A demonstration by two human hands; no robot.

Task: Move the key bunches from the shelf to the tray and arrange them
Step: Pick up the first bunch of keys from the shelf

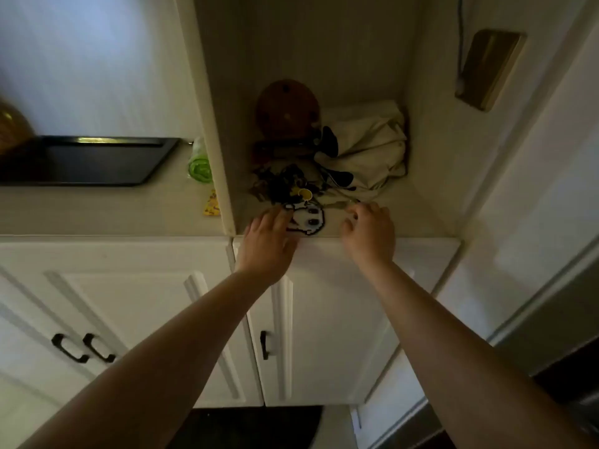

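Two hands reach into the shelf [382,218]: left hand [269,234] touches the white charm [308,218] of the key bunches [285,186], right hand [369,228] pinches something small beside them. Black tray [87,163] lies far left on the surface [97,209].

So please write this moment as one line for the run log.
stage: reaching into shelf | left hand: touching white charm | right hand: grip unclear | key bunches: on shelf | tray: no keys
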